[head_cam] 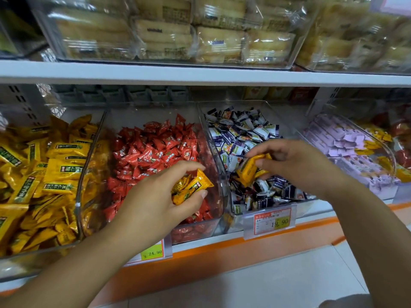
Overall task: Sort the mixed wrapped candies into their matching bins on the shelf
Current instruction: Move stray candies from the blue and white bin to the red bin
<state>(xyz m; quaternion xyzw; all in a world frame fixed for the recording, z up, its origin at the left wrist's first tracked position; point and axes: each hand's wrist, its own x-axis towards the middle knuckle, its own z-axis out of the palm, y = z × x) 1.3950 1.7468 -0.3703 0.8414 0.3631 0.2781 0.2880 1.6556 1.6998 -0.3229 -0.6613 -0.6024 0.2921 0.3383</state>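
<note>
My left hand grips a bunch of yellow wrapped candies above the clear bin of red candies. Over the bin of blue-and-white candies, my right hand pinches another yellow candy. A bin full of matching yellow candies stands at the far left. On the right, a bin holds lilac candies with a few yellow and red ones mixed in.
Price tags hang on the shelf's front edge below the bins. An upper shelf carries clear tubs of wrapped pastries. An orange strip and pale floor tiles lie below.
</note>
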